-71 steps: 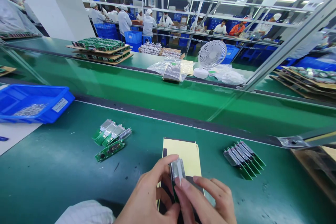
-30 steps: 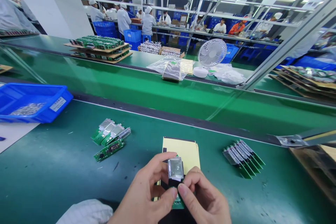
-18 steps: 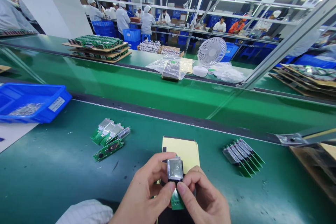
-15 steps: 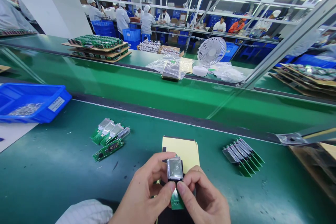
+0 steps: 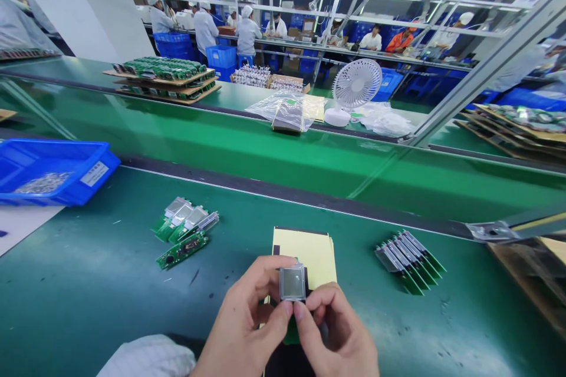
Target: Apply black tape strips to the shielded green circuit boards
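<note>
Between my two hands is a green circuit board with a small square display screen [image 5: 293, 283], its face turned up toward me. My left hand [image 5: 250, 312] grips it from the left, index finger along the top edge and thumb at the lower edge. Beside that thumb, my right hand [image 5: 333, 327] pinches the lower right edge. Most of the green board below the screen is covered by my thumbs. Under my hands lies a stack of pale yellow sheets [image 5: 305, 247] with black strips along the edges.
Several boards with screens [image 5: 186, 224] lie in a loose pile on the left. A neat row of similar boards [image 5: 411, 262] leans on the right. A blue bin [image 5: 95, 156] stands far left. Behind the glass barrier are a white fan [image 5: 357, 85] and stacked boards [image 5: 163, 69].
The board has tilted in my hands, so its green lower part is now mostly hidden. Both thumbs have moved up slightly to the screen's lower edge, and my right hand has shifted a little left.
</note>
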Available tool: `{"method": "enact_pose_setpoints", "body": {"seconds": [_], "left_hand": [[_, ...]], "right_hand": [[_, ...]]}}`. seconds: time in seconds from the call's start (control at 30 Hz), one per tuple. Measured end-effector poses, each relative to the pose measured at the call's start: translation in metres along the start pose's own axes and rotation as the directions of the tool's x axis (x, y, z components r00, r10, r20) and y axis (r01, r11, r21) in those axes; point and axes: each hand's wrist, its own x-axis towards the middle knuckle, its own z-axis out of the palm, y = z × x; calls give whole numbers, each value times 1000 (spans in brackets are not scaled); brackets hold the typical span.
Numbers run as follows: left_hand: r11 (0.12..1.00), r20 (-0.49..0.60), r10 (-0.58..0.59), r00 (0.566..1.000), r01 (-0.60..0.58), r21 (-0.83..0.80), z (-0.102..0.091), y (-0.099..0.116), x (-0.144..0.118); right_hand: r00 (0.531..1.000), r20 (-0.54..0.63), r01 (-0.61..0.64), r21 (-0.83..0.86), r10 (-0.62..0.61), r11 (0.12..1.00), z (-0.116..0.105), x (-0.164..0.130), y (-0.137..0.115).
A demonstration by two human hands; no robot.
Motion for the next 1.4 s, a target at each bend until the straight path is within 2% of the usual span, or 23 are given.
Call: {"method": "enact_pose_setpoints", "body": {"seconds": [0.1,0.17,0.27,0.37,0.6,0.7,0.8,0.9,1.03,1.2,1.27,1.4], "left_hand": [[1000,-46,15,999,-15,1,-1,0,-1],[999,-63,21,998,-22,-29,-2,0,-2],[996,-49,40,998,-43,-71,-1,-2,-2],[998,-36,56,998,-57,-31,-1,-6,-2],[995,-78,89,993,-86,47,3,-4,-4],[997,-150,76,986,-73,30,5,0,-5],[998,-146,58,988,-52,41,4,1,-5],[998,-109,44,993,-39,54,-2,0,-2],[997,-50,-54,997,51,-52,-10,2,2],[996,-16,-74,997,73,-54,-14,7,4],[996,-14,-67,998,66,-54,-15,7,3],[998,-24,-45,999,44,-53,-13,3,2]], "right_hand": [[992,-25,-122,58,124,991,-2,1,-7],[986,30,-169,133,166,977,-2,2,-13],[975,153,-193,229,161,954,-1,2,-19],[964,210,-217,257,164,942,1,1,-21],[944,240,-286,255,226,924,0,2,-18],[938,232,-321,311,256,895,0,1,-15],[923,256,-365,353,287,861,0,1,-13],[904,315,-391,338,288,856,-3,4,-14],[874,386,-399,220,296,890,-13,14,-19],[794,530,-398,86,296,913,-24,24,-22],[807,514,-380,77,290,922,-25,23,-24],[872,394,-347,74,292,935,-20,18,-27]]}}
